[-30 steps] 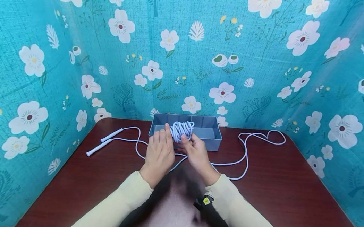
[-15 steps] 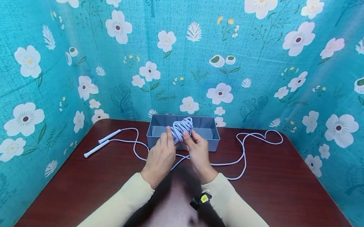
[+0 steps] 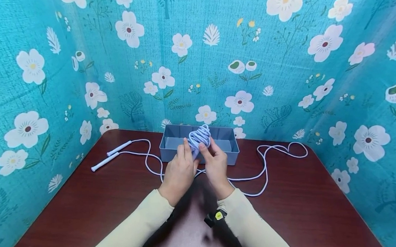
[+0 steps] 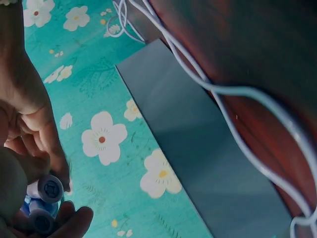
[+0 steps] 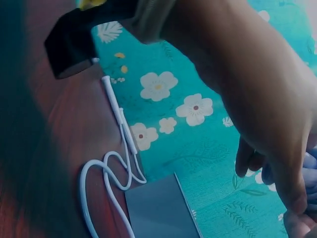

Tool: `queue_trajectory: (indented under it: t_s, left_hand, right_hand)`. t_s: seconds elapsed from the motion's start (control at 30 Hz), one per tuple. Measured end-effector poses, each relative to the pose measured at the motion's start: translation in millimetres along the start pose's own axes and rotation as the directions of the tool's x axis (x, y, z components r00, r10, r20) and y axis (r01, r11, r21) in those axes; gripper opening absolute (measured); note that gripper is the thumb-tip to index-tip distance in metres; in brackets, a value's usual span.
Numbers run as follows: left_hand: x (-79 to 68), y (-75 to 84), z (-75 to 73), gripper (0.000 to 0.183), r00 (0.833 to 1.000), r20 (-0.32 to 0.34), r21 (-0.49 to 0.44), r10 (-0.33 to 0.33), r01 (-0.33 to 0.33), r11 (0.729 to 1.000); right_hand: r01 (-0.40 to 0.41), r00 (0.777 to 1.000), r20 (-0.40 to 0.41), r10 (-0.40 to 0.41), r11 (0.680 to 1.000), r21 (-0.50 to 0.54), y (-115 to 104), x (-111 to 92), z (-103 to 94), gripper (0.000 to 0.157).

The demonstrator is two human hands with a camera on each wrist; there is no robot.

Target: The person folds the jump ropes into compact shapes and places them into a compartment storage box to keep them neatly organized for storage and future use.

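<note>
Two handles [image 4: 51, 189] sit gripped in the left hand [image 3: 179, 170], while the right hand [image 3: 215, 164] pinches the rope coil [image 3: 199, 137] above them. It has just tipped more upright (so the winding looks nearly done). Beyond, a second rope [image 4: 237, 91] lies before a grey box [image 3: 170, 154].

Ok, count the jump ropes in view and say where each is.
2. A wound-up jump rope is held in the left hand and right hand; a loose jump rope lies on the table, partly hidden by the hands.
</note>
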State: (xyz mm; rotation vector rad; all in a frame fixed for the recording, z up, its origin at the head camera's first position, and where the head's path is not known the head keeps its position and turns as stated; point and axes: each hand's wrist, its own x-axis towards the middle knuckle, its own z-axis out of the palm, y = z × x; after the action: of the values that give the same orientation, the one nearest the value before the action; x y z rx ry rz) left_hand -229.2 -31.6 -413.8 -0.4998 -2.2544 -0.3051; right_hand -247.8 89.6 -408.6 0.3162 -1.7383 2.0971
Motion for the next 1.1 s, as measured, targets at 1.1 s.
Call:
queue_trajectory:
  t_s: [1.1]
  left_hand:
    - [-15.9, -124.6, 41.5, 0.037, 0.839, 0.259, -0.324, -0.478, 0.542, 0.775]
  right_hand:
    - [-0.076, 0.996, 0.007, 0.085, 0.922, -0.381, -2.9, 37.3, -53.9, 0.049]
